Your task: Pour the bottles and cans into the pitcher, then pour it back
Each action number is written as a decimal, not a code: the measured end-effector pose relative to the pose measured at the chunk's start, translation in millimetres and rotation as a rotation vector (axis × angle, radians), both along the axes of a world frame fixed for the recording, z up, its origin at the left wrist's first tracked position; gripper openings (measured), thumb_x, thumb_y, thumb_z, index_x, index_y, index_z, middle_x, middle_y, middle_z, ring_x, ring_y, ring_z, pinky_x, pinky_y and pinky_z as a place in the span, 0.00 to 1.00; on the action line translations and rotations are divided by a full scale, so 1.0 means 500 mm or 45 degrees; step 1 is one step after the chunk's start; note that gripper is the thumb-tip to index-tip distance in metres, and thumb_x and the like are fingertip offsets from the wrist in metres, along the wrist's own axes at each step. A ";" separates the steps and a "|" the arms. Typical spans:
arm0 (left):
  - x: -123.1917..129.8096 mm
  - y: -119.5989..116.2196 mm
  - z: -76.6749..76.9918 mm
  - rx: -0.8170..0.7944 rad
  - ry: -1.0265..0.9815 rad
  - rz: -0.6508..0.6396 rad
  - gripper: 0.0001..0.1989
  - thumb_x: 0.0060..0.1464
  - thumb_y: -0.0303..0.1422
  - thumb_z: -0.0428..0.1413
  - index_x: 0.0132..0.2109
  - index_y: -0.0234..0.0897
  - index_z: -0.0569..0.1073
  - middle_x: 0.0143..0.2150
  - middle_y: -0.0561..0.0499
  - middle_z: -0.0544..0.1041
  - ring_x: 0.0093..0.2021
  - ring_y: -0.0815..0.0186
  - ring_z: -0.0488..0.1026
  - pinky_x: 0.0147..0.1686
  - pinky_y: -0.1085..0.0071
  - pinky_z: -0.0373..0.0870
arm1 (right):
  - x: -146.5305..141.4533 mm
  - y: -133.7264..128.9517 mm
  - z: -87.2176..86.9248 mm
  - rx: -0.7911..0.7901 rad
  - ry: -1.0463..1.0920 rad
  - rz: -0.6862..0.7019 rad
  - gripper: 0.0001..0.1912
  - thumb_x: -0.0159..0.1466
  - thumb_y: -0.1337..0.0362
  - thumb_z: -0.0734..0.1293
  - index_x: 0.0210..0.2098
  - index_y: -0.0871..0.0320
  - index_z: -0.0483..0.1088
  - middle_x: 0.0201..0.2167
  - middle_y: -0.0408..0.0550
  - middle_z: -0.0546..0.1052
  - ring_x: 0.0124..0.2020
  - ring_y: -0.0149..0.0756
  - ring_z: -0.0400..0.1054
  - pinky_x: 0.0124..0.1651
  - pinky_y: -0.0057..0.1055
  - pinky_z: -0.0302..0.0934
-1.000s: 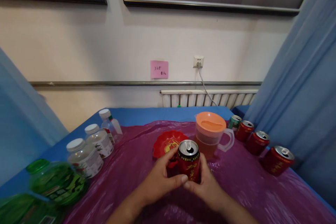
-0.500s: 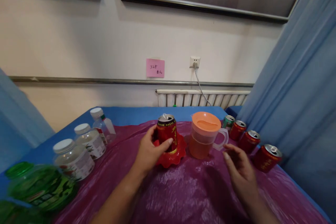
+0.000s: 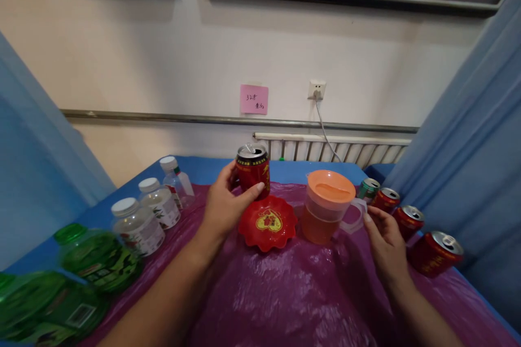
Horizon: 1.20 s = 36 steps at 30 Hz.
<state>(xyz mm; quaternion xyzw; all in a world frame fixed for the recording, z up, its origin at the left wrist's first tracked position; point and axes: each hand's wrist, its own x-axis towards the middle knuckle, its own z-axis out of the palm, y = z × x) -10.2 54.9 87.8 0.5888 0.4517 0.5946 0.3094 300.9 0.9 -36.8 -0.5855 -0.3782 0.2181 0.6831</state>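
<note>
My left hand [image 3: 228, 200] is wrapped round an opened red drink can [image 3: 253, 173], its pull tab raised. The can is held upright, just above the back of a red scallop-edged dish [image 3: 268, 227] with a yellow design in its middle. Right of the dish stands a clear plastic pitcher [image 3: 321, 222] with an orange lid, partly filled with amber liquid. Beside its handle, my right hand [image 3: 386, 236] is loosely curved with thumb and fingers apart. Its fingertips are at the handle's outer edge; whether they touch it I cannot tell.
Along the right edge stand several opened cans, one green can [image 3: 368, 188] and red ones like the red can [image 3: 435, 254]. White-capped clear bottles [image 3: 140, 227] and green bottles [image 3: 97, 260] line the left side. Purple plastic sheeting [image 3: 260, 293] covers the table. Blue curtains [image 3: 484, 135] hang at both sides.
My left hand has lifted the red can off the dish, up and slightly back, baring the dish's design. My right hand stays close to the pitcher handle. The camera view has shifted left.
</note>
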 end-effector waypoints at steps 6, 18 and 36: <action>0.010 0.063 -0.118 0.005 0.225 0.161 0.39 0.45 0.40 0.68 0.62 0.35 0.68 0.59 0.37 0.76 0.55 0.50 0.76 0.56 0.50 0.71 | 0.006 0.032 -0.008 -0.056 -0.005 0.107 0.27 0.59 0.42 0.71 0.47 0.55 0.72 0.45 0.49 0.77 0.46 0.44 0.70 0.52 0.39 0.62; -0.030 0.083 -0.269 0.032 0.466 0.235 0.34 0.47 0.44 0.65 0.59 0.35 0.71 0.56 0.38 0.76 0.57 0.48 0.74 0.58 0.47 0.70 | 0.007 0.076 -0.030 -0.011 0.163 0.188 0.26 0.57 0.39 0.72 0.31 0.58 0.75 0.26 0.44 0.74 0.28 0.36 0.65 0.33 0.31 0.60; -0.039 0.081 -0.306 0.121 0.577 0.154 0.31 0.50 0.36 0.65 0.60 0.41 0.69 0.54 0.43 0.77 0.54 0.52 0.74 0.56 0.50 0.71 | -0.003 0.098 0.052 0.084 0.283 0.138 0.22 0.53 0.44 0.76 0.26 0.55 0.69 0.17 0.36 0.64 0.19 0.30 0.55 0.22 0.29 0.52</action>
